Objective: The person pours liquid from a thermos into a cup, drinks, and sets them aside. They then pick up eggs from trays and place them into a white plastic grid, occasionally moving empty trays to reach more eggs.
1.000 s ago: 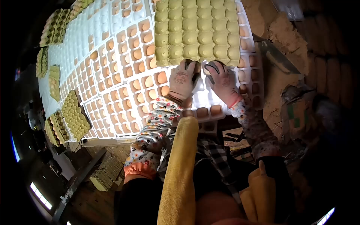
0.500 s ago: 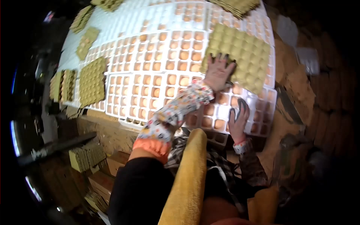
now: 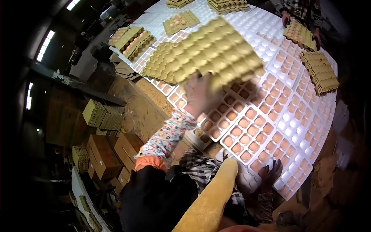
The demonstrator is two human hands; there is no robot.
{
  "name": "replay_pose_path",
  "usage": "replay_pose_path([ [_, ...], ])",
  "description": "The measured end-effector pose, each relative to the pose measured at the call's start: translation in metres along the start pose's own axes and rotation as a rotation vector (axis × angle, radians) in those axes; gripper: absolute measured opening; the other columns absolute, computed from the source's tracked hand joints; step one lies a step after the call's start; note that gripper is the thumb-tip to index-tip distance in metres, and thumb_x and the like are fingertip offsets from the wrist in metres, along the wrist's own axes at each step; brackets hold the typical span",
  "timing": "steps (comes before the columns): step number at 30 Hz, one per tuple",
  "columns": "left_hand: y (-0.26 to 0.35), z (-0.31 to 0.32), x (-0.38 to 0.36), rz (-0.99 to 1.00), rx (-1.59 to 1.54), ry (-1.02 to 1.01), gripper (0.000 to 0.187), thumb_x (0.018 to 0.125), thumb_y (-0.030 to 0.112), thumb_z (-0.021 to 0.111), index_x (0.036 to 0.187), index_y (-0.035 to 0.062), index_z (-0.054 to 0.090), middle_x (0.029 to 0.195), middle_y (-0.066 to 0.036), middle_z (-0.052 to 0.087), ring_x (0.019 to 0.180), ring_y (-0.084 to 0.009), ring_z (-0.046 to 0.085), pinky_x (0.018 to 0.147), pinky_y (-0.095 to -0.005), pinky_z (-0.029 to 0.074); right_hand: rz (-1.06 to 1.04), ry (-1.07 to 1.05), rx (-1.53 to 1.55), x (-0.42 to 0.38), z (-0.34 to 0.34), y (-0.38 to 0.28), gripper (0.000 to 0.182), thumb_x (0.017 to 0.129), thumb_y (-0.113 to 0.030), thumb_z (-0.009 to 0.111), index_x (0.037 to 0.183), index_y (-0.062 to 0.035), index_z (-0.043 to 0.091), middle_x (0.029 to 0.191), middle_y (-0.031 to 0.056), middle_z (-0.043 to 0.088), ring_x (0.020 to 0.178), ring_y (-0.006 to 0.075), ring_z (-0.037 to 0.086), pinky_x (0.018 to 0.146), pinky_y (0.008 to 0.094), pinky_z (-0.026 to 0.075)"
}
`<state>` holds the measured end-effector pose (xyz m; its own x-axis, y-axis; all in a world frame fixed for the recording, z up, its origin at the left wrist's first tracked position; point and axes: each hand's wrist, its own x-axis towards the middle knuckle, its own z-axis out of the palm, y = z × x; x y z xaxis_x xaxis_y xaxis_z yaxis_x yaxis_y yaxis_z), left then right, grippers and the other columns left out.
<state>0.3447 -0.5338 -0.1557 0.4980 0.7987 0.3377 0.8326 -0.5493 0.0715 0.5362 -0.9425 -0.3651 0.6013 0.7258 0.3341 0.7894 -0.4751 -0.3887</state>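
Note:
A yellowish pulp egg tray [image 3: 222, 50] is held at its near edge by my left hand [image 3: 199, 94], whose patterned sleeve reaches in from below. The tray is tilted and blurred, above the white plastic trays, and partly covers another pulp tray [image 3: 160, 63]. Whether eggs lie under the held tray is hidden. My gloved right hand [image 3: 269, 176] is at the near edge of a white compartment tray [image 3: 295, 174], fingers apart, with no object seen in it. Brown eggs [image 3: 254, 147] sit in the compartments beside it.
Across the table, a co-worker's hands [image 3: 285, 18] hold a pulp tray with eggs [image 3: 299, 34]. Stacked pulp trays [image 3: 320, 71] lie at the right, and more trays with eggs [image 3: 135, 40] at the far left. Cardboard boxes [image 3: 104, 156] stand on the floor at left.
My left hand, flat on the pulp tray before, now holds it raised and has carried it left over the other tray. My view has turned right. My right hand remains near the table's edge.

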Motion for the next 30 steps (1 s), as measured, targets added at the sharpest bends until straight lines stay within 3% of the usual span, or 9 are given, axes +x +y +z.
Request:
replay_pose_path([
  [6,-0.211,0.036,0.12,-0.439,0.12,-0.247,0.076,0.079,0.059,0.066,0.126,0.0036,0.046,0.127,-0.023,0.049,0.119,-0.037,0.046,0.093,-0.0563,0.035,0.214,-0.07,-0.038,0.034,0.004,-0.124,0.05,0.084,-0.02,0.063,0.129,-0.0022,0.051,0.136,0.0269,0.043,0.127,0.0465,0.038,0.106,0.055,0.032],
  [9,-0.263,0.172,0.14,-0.197,0.178,-0.444,0.09,0.08,0.063,0.064,0.14,-0.0011,0.04,0.117,-0.021,0.058,0.108,-0.0319,0.057,0.094,-0.0496,0.044,0.228,-0.163,0.02,0.057,0.039,-0.211,0.053,0.084,-0.022,0.066,0.132,-0.0063,0.05,0.14,0.0251,0.04,0.129,0.0441,0.037,0.109,0.0527,0.03],
  [11,-0.26,0.146,0.123,-0.172,-0.024,-0.503,0.095,0.079,0.064,0.064,0.142,-0.0025,0.039,0.113,-0.021,0.06,0.106,-0.0306,0.059,0.09,-0.0471,0.047,0.204,-0.226,0.079,0.068,0.061,-0.266,0.054,0.083,-0.023,0.067,0.132,-0.0071,0.05,0.141,0.0239,0.039,0.13,0.0434,0.036,0.108,0.0523,0.031],
  [16,-0.332,0.082,0.105,0.227,0.129,-0.727,0.115,0.062,0.068,0.074,0.152,0.0157,0.025,0.15,-0.024,0.028,0.138,-0.0438,0.027,0.107,-0.0691,0.017,0.277,-0.254,0.217,0.091,0.066,-0.361,0.054,0.082,-0.017,0.069,0.131,-0.0051,0.051,0.139,0.024,0.04,0.13,0.042,0.038,0.107,0.0496,0.034],
  [17,-0.344,0.078,0.104,0.23,0.195,-0.736,0.095,0.073,0.055,0.071,0.15,0.0163,0.03,0.147,-0.022,0.033,0.136,-0.043,0.029,0.106,-0.0676,0.02,0.28,-0.229,0.25,0.096,0.068,-0.37,0.053,0.082,-0.015,0.068,0.131,-0.0038,0.052,0.139,0.0236,0.04,0.129,0.0413,0.04,0.106,0.0487,0.036],
  [19,-0.387,0.144,0.093,0.479,0.215,-0.4,0.06,0.084,0.036,0.064,0.138,0.0198,0.046,0.129,-0.017,0.047,0.127,-0.0354,0.039,0.102,-0.0643,0.025,0.339,-0.251,0.417,0.118,0.067,-0.4,0.051,0.083,-0.013,0.067,0.13,-0.0015,0.052,0.139,0.0229,0.041,0.128,0.0401,0.041,0.104,0.0461,0.039],
  [21,-0.386,0.131,0.099,0.497,0.119,-0.507,0.048,0.088,0.023,0.053,0.135,0.0209,0.049,0.128,-0.016,0.049,0.127,-0.0336,0.04,0.103,-0.0623,0.024,0.256,-0.232,0.462,0.135,0.088,-0.399,0.049,0.085,-0.012,0.065,0.13,-0.0005,0.053,0.14,0.0222,0.039,0.128,0.0373,0.043,0.102,0.0433,0.042],
  [25,-0.413,0.109,0.088,0.56,0.088,-0.148,0.046,0.085,0.021,0.055,0.131,0.0249,0.052,0.123,-0.013,0.049,0.123,-0.0324,0.044,0.107,-0.0616,0.025,0.094,-0.242,0.569,0.182,0.128,-0.415,0.046,0.088,-0.011,0.062,0.13,0.0019,0.05,0.14,0.0218,0.039,0.124,0.0348,0.048,0.099,0.0423,0.046],
  [30,-0.493,-0.016,0.165,0.245,0.226,-0.009,0.065,0.074,0.021,0.07,0.135,0.0229,0.047,0.124,-0.012,0.049,0.124,-0.0296,0.044,0.098,-0.0547,0.034,0.021,-0.271,0.636,0.234,0.156,-0.481,0.047,0.086,-0.014,0.063,0.129,0.001,0.051,0.135,0.022,0.044,0.121,0.0366,0.05,0.099,0.042,0.044],
])
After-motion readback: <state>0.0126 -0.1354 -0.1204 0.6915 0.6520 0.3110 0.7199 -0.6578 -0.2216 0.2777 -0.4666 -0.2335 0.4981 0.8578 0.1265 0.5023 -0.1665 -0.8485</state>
